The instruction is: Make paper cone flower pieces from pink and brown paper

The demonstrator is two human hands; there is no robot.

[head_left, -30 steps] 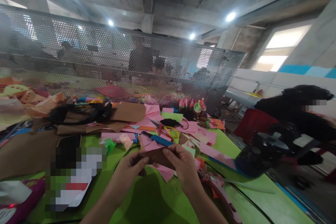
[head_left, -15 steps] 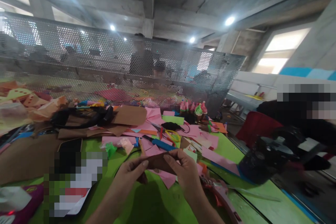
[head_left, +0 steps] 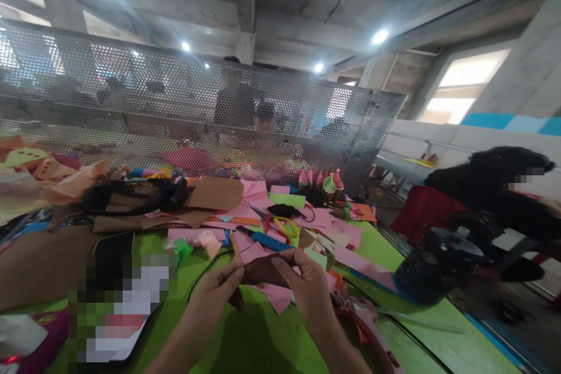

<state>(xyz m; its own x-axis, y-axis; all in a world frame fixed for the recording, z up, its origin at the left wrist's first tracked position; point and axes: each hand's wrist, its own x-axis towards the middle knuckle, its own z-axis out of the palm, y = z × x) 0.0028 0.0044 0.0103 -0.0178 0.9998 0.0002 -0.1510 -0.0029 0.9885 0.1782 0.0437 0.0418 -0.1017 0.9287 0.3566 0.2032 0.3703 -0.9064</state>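
Both my hands hold a small brown paper piece (head_left: 263, 269) just above the green table (head_left: 263, 345). My left hand (head_left: 217, 292) pinches its left end with thumb and fingers closed. My right hand (head_left: 307, 286) grips its right end, fingers curled over the top edge. Pink paper scraps (head_left: 276, 298) lie on the table right under the brown piece.
Pink, green and brown paper sheets, yellow-handled scissors (head_left: 284, 225) and a blue strip (head_left: 267, 241) litter the table beyond my hands. A perforated metal screen (head_left: 197, 111) stands behind, with people beyond it. A person in black (head_left: 491, 187) sits at right. A blurred-out flat item (head_left: 123, 298) lies at left.
My hands stay on the brown piece with only slight shifts of the fingers; the view has tilted a little.
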